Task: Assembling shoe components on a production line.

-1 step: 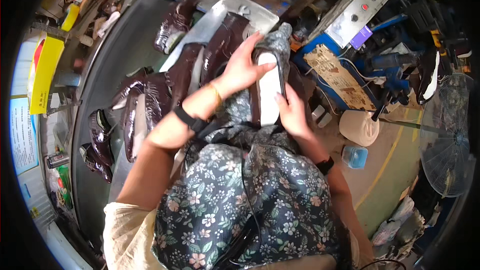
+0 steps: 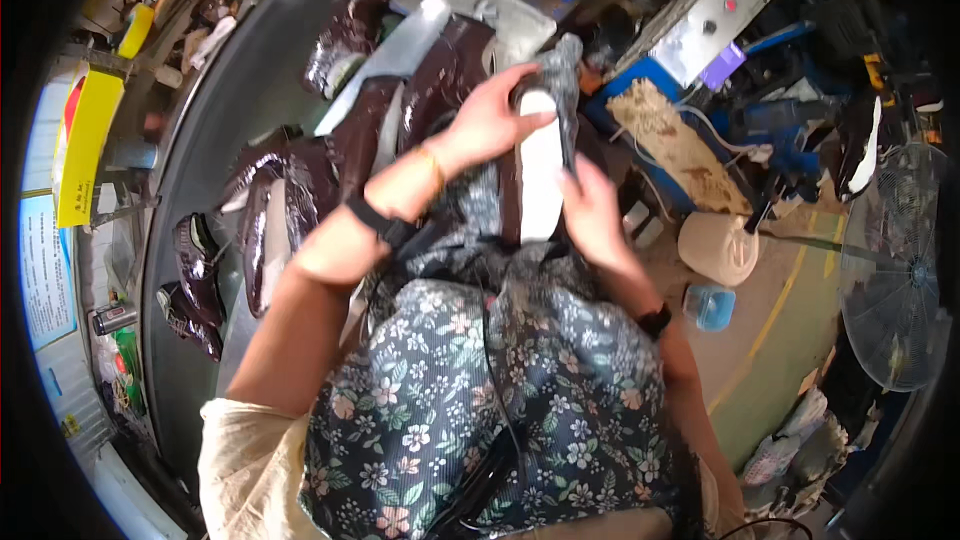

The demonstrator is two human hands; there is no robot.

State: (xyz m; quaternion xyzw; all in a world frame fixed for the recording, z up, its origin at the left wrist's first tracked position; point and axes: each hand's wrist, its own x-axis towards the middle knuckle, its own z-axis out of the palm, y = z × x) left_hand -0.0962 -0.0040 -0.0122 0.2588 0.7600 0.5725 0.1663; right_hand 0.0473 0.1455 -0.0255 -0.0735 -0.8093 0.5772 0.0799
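Observation:
A dark brown shoe point(image 2: 509, 202) lies in front of my body with a long white sole-shaped face point(image 2: 540, 170) turned up. My left hand point(image 2: 492, 122) grips its far end, thumb across the white face and fingers behind the edge. Along the right edge my right hand point(image 2: 596, 212) is closed on the shoe; it is somewhat blurred and its fingertips are partly hidden. Grey patterned cloth point(image 2: 567, 70) shows beyond and beside the shoe. Just left, several glossy dark brown shoes point(image 2: 440, 80) lie close together.
A dark belt-like surface point(image 2: 250, 80) carrying more shoes runs along my left. At right stand a blue machine with a control panel point(image 2: 700, 40), a white plastic jug point(image 2: 718, 248), a blue container point(image 2: 709, 308) and a fan point(image 2: 893, 270).
My right hand has shifted slightly right and up along the shoe's edge. My left hand keeps its hold on the far end.

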